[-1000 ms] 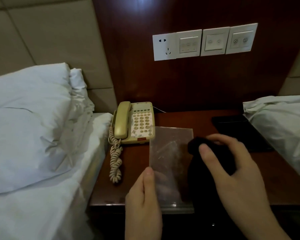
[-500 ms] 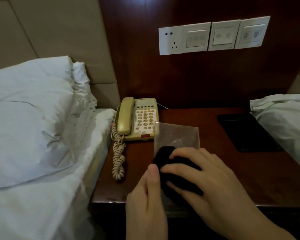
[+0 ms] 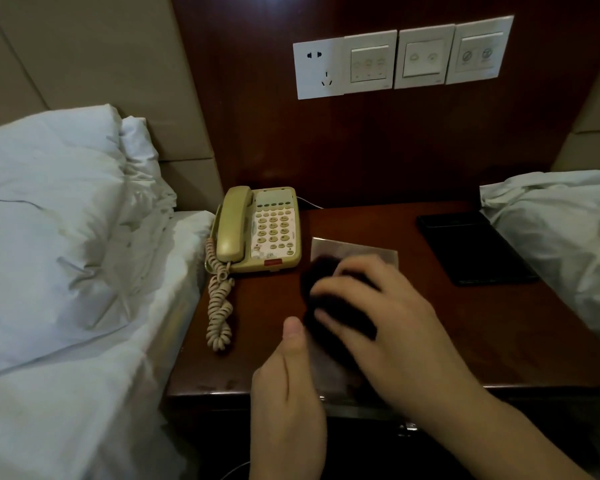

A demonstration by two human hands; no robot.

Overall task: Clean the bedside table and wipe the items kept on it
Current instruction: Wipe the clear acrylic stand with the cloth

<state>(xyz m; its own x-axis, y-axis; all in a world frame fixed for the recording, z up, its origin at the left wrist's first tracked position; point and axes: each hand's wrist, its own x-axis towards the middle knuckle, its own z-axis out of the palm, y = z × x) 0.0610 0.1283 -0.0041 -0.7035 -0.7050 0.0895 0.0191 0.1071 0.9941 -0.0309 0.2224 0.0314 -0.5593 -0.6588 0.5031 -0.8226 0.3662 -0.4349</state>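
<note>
Leftmost, a white pillow [image 3: 52,216] lies just beside the bedside table [image 3: 499,341], with the beige corded telephone [image 3: 260,230] at the table's back-left. Next, the left hand [image 3: 286,386] pinches the near-left edge of a clear plastic sheet [image 3: 357,249] held over the table's front; the right hand [image 3: 385,317] clenches a dark cloth [image 3: 321,271] against it. Pressing hard could probably slip the sheet from that thin pinch. A black tray [image 3: 471,251] sits rightward, untouched.
</note>
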